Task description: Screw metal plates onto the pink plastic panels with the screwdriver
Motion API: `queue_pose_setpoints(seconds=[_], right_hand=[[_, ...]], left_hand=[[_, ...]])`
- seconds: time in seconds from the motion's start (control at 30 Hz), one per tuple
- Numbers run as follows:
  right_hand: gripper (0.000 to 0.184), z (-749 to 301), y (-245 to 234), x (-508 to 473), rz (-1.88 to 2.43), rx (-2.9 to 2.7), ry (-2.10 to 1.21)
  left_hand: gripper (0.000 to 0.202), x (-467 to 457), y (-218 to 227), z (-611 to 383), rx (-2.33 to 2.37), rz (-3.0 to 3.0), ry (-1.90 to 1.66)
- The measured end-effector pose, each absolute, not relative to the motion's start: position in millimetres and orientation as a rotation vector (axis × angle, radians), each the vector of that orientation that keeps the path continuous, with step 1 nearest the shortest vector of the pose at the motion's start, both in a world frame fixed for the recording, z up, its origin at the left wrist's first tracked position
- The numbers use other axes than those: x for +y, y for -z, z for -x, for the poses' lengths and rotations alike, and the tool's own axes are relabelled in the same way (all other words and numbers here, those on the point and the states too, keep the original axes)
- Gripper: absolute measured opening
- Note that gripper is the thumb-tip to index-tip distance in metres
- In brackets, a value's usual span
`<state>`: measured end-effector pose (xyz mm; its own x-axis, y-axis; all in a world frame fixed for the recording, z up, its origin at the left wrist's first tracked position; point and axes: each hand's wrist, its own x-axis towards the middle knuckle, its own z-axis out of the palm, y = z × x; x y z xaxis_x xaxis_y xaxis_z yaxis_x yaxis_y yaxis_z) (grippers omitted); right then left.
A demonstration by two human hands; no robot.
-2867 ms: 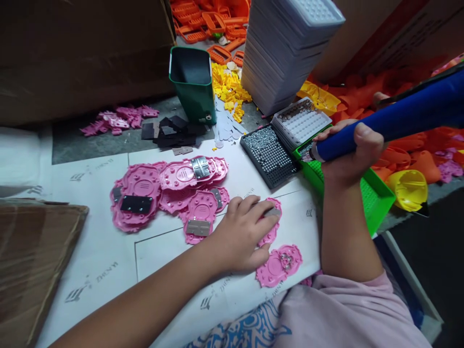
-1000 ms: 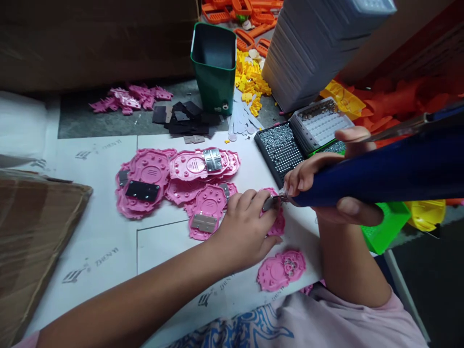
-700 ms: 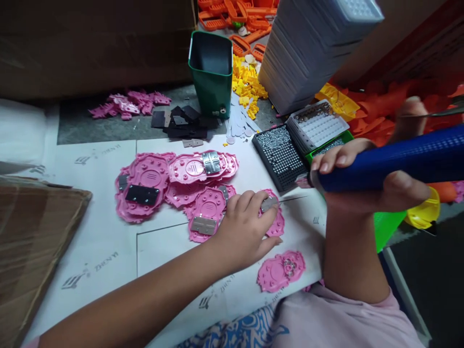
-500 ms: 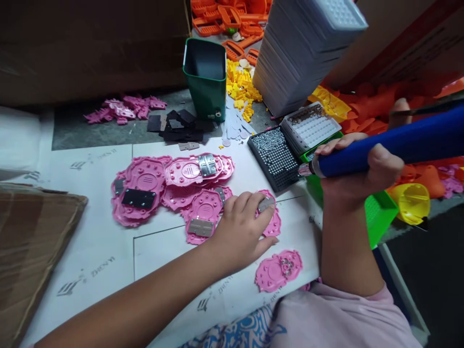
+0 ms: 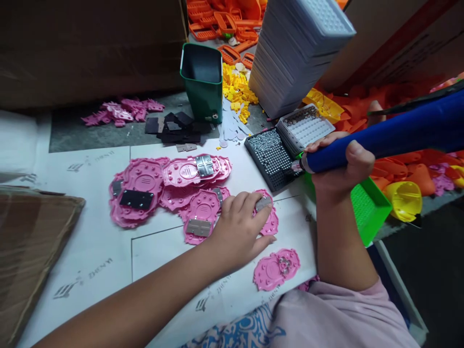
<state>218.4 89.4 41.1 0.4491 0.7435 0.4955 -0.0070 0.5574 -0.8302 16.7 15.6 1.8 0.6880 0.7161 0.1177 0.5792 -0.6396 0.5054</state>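
1. The pink shell (image 5: pixel 271 222) lies flat just nearer the person than the black tray (image 5: pixel 281 180). A grey plate (image 5: pixel 263 203), dull and metallic-looking, sits on it.
2. The left hand (image 5: pixel 241 224) rests over the shell with loosely bent fingers, the index tip on the plate and the thumb apart, lying by the shell's lower edge. It is not closed around it; the light pressure probably keeps plate and shell from sliding.
3. The right hand (image 5: pixel 339 176) is wrapped around a thick blue driver (image 5: pixel 391 133), a smooth cylinder. Its clear tip points at the black tray's right edge; whether they touch I cannot tell.
4. The black tray is a rigid grid of small holes, its far part full of shiny screws, which likely stand in rows so that each is easy to pick.
5. Nearer the person than the black tray lies another pink shell (image 5: pixel 268 271), with scalloped rim and raised pegs.
6. Left of the black tray, moulded shells (image 5: pixel 145 181) overlap in a heap, several bearing plates.
7. Right of the black tray stands a glossy green basket (image 5: pixel 379 210); behind the black tray rises a tall stack of pale trays (image 5: pixel 286 63), apparently nested to save room.
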Motion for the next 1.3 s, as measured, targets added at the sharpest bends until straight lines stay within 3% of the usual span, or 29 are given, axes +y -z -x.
queue_pose_setpoints(seconds=[1.03,1.3], right_hand=[[0.016,-219,-43,92,0.901,-0.923,-0.524],[0.014,-223,-63,80,0.851,-0.949,-0.575]], left_hand=[[0.052,15,-2,-17,1.013,-2.479,-0.463],[0.053,15,-2,-17,1.048,-2.473,-0.478]])
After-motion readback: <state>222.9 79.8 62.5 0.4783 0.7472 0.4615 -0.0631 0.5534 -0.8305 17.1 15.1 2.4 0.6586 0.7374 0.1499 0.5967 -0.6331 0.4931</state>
